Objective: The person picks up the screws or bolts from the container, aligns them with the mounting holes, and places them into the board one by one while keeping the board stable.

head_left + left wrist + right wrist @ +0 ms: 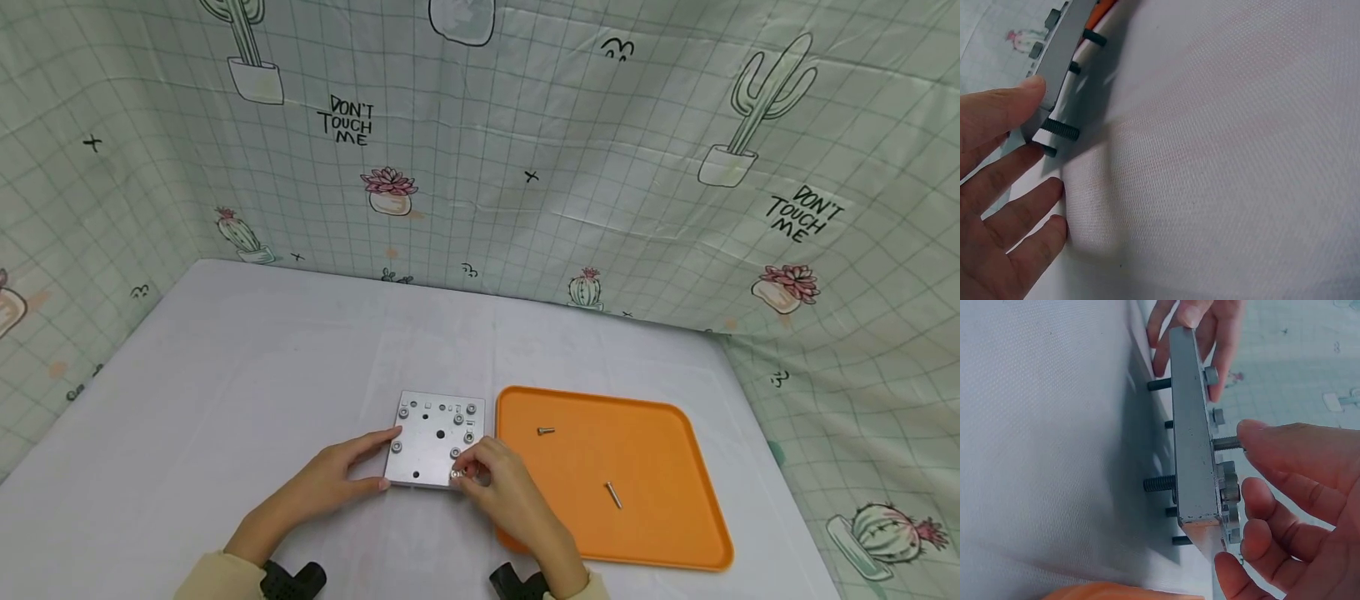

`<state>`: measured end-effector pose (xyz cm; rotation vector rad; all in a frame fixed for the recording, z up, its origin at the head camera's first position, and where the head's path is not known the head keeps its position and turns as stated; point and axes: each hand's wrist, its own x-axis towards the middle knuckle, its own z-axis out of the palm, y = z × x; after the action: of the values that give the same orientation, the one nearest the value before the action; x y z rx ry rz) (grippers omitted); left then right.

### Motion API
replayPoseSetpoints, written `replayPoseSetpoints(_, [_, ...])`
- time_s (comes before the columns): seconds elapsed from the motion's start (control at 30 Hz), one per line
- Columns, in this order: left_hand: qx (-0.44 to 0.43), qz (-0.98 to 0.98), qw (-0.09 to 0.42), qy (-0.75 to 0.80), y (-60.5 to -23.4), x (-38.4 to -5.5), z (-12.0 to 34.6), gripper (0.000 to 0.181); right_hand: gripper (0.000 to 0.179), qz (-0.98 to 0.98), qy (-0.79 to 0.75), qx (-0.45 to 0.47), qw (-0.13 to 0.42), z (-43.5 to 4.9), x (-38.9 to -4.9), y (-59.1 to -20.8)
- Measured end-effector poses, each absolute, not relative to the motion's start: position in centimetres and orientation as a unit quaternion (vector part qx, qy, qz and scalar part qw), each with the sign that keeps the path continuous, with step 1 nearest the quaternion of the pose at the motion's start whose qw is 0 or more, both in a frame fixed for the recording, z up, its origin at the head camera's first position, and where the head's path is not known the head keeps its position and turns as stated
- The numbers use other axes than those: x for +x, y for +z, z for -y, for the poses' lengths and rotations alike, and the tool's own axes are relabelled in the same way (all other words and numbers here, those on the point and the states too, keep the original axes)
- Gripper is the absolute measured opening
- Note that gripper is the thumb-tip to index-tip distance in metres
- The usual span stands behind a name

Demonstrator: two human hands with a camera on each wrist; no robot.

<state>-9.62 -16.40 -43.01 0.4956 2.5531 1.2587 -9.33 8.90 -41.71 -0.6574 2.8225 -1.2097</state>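
Observation:
My left hand (pixel 326 477) rests its spread thumb and fingertips on the left edge of a silver metal plate (pixel 425 454) drilled with holes. My right hand (pixel 504 483) is over the plate's front right part. Between its thumb and forefinger it pinches a screw (pixel 1227 443), whose threaded shank stands upright against the plate's top face; the head is hidden by the fingers. Several socket-head screws (pixel 396 447) sit in other holes, and their threaded ends (pixel 1159 483) stick out underneath. A gap shows between the plate's underside and the white tablecloth (pixel 1210 156).
To the right lies an orange tray (pixel 570 475), its left rim close to the plate and my right hand. A short screw (pixel 546 431) and a longer screw (pixel 613 495) lie in it. A patterned curtain (pixel 480 142) hangs behind and beside the table.

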Motion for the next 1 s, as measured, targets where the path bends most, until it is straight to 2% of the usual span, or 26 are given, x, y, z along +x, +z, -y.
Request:
replayPoseSetpoints(0.47, [0.176, -0.877, 0.12, 0.431, -43.1, -9.7, 16.5, 0.062, 0.011, -0.911, -0.354, -0.211, 0.011, -9.0, -9.5, -41.5])
replayPoseSetpoints(0.73, [0.174, -0.876, 0.125, 0.433, -43.2, -9.6, 16.6, 0.062, 0.011, -0.911, -0.373, -0.167, 0.055, -10.7, -10.4, -40.7])
replayPoseSetpoints(1.0, [0.173, -0.875, 0.127, 0.434, -43.0, -9.6, 16.6, 0.063, 0.016, -0.923, -0.364, -0.113, 0.04, -13.6, -12.0, -39.7])
